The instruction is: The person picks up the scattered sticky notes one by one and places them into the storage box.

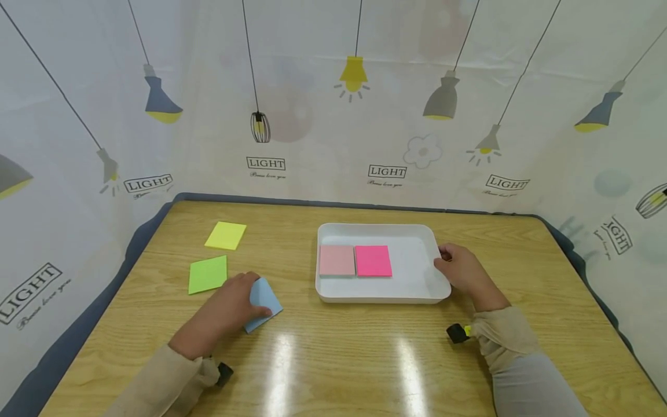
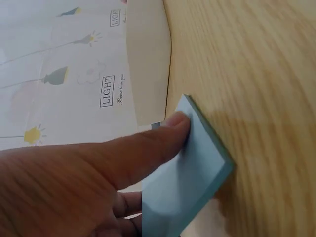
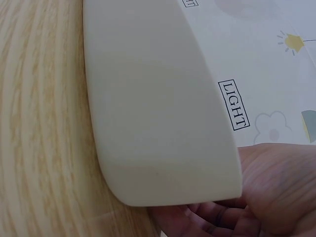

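My left hand [image 1: 229, 307] grips a light blue sticky note pad [image 1: 266, 298], held tilted just over the table's left half. In the left wrist view its thumb lies across the face of the pad [image 2: 195, 173], with fingers behind it. At the right end of a white tray [image 1: 414, 260], my right hand [image 1: 465, 273] holds the rim between thumb and curled fingers. Inside the tray a pale pink pad [image 1: 336, 260] and a bright pink pad [image 1: 373, 261] lie side by side at the left. In the right wrist view, the tray wall [image 3: 158, 108] partly hides the fingers.
A yellow pad [image 1: 226, 236] and a green pad [image 1: 208, 274] lie on the wooden table [image 1: 359, 353], beyond and left of my left hand. A printed cloth [image 1: 323, 133] with lamp drawings stands around the back and sides. Small black devices hang at both wrists.
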{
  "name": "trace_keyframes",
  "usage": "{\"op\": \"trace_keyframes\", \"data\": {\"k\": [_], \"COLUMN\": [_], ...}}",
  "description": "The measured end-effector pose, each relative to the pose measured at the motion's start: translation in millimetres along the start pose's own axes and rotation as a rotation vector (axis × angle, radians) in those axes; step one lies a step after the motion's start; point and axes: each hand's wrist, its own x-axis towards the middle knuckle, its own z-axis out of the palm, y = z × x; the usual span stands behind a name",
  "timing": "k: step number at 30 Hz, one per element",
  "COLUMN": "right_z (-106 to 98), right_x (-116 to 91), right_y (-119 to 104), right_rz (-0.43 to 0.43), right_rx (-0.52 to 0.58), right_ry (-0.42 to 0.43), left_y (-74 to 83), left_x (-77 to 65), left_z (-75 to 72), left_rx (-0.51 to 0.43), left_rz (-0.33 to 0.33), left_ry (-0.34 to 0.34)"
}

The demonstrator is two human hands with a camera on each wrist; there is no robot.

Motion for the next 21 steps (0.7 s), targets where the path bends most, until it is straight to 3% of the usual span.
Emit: {"op": "trace_keyframes", "data": {"k": [5,16,21], "right_z": [0.3,-0.4,-1.3], "right_x": [-0.5,0.4,0.3], "right_y": [-1.3,-1.4,-1.5], "right_rz": [0.006,0.02,0.014], "right_rx": [0.0,0.003,0.01], "right_ry": [0.002,-0.001,-0.007], "left_y": [5.3,28.1,39.4], "left_x": [-2.1,-5.7,-3.7], "left_z": [-4.6,-21.9,-32.0], "left_rx": [-0.027,-0.032,-0.061], "left_rz": [0.018,0.159,0.181], "left_ry": [0.022,0.074,0.09]}}
